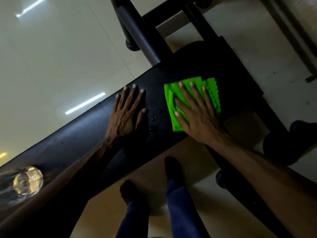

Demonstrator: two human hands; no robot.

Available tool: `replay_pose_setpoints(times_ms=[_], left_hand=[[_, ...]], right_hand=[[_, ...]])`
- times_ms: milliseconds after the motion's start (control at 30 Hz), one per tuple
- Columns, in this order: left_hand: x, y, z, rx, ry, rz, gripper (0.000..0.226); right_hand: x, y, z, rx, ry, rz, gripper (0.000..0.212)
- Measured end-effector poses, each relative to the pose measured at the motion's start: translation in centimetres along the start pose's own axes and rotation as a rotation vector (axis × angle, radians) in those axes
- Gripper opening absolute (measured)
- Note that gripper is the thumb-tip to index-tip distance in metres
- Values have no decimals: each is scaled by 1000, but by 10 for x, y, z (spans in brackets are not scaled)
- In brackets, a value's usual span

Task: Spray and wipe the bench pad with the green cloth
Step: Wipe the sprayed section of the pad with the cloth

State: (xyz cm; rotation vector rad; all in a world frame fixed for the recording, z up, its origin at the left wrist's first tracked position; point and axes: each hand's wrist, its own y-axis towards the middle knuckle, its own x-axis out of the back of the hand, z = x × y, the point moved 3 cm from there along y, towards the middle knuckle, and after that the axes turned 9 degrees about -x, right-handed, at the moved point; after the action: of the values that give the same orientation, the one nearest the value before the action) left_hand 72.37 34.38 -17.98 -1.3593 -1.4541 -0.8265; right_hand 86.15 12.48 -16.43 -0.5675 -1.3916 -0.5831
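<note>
The black bench pad (82, 133) runs diagonally from lower left to upper right. A folded bright green cloth (211, 93) lies flat on its right part. My right hand (195, 109) presses on the cloth with straight, spread fingers. My left hand (127, 110) rests flat on the bare pad just left of the cloth, fingers straight. A few small droplets (153, 119) sit on the pad between the two hands. A clear bottle (25, 182) lies on the pad at the far left, blurred.
The bench's black metal frame (137, 31) rises behind the pad, and another bar (240, 186) runs down to the right. Dark round weights (281, 145) sit on the floor at right. My legs and feet (173, 191) stand below the pad on a pale tiled floor.
</note>
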Motion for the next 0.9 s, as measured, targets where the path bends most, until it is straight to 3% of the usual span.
replay_pose_setpoints(times_ms=[100, 200, 300, 367, 433, 500, 567, 667, 767, 833, 900], left_hand=[[0, -1, 5, -23, -22, -14, 62], [-3, -3, 9, -52, -28, -39, 61], [-3, -8, 13, -37, -44, -40, 62], [2, -17, 16, -2, -57, -51, 62], [10, -27, 20, 34, -55, -62, 63], [17, -38, 30, 82, -51, -86, 63], [21, -50, 41, 136, -40, -113, 62], [15, -72, 55, 155, -13, -86, 63], [4, -89, 52, 177, -16, -67, 62], [3, -92, 44, 208, -48, -75, 62], [5, -93, 37, 216, -74, -72, 63]], right_hand=[[6, -4, -35, 91, -26, 46, 52], [7, 29, -45, -110, -4, -16, 57], [2, 47, -7, -269, 10, -72, 57], [-4, 30, 16, -200, 22, -68, 54], [-5, 1, 23, 10, 7, -24, 51], [-1, -19, 9, 202, -30, 55, 50], [4, -14, -15, 275, -72, 104, 53], [7, 23, -19, 152, -57, 56, 57], [0, 43, 27, -93, -21, 0, 58], [-5, 28, 61, -92, 7, 1, 57], [-9, -3, 81, 48, 13, 49, 55]])
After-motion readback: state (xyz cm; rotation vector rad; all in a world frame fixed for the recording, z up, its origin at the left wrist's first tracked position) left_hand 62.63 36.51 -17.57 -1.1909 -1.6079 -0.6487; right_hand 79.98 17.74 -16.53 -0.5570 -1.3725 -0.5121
